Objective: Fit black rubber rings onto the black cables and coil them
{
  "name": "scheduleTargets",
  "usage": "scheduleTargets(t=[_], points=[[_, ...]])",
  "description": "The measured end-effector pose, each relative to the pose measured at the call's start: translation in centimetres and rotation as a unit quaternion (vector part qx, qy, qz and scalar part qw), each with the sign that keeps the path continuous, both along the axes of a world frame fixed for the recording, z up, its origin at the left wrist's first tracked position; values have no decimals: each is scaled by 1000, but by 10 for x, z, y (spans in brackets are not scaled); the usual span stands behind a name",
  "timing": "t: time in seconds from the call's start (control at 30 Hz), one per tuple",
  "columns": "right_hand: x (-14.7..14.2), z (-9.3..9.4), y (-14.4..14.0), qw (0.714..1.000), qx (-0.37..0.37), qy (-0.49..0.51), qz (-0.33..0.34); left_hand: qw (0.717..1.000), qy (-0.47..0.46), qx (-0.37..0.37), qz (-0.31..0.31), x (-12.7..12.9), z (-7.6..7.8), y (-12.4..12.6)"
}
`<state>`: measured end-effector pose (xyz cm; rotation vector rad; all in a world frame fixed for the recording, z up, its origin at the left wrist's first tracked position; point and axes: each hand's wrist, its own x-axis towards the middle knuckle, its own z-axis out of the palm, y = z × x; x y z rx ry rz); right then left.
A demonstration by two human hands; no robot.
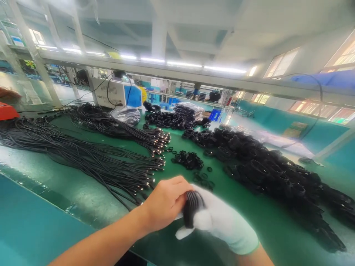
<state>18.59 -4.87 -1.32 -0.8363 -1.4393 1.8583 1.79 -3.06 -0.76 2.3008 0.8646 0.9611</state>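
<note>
Coiled black cable [190, 211] sits clasped between both hands just above the green table [83, 192].
Light, springy loops; bare left hand [163, 203] clenches the bundle's side, white-gloved right hand [219, 220] grasps underneath — best held across the middle.

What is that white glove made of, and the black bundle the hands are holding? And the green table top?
The glove on the right hand looks like soft knitted cloth, matte and a bit fuzzy. The coiled cable that both hands grip seems to be wire in a smooth black rubber or plastic skin, slightly shiny. The table looks covered by a green rubbery mat; it gleams under the lights.
</note>
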Motion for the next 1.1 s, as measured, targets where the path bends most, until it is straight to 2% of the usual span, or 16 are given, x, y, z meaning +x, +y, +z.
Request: scheduleTargets(t=[0.13,0.3,0.37,0.63,0.77,0.97,1.1], points=[[6,-12,8,998,-26,49,0,999,8,-31,12,8,0,7],[13,-25,15,987,-83,138,15,986,-14,-157,47,13,4,16],[15,-29,17,985,-92,143,17,981,-9,-183,59,15,4,19],[12,-42,20,989,-62,129,-19,967,-15,-229,114,24,-6,21],[12,-41,18,990,-72,118,-26,964,11,-233,126,24,-9,23],[5,-38,14,990,-79,113,-18,949,9,-287,127,20,-20,25],[-1,-39,14,990,-94,103,-7,956,44,-258,133,19,-27,27]])
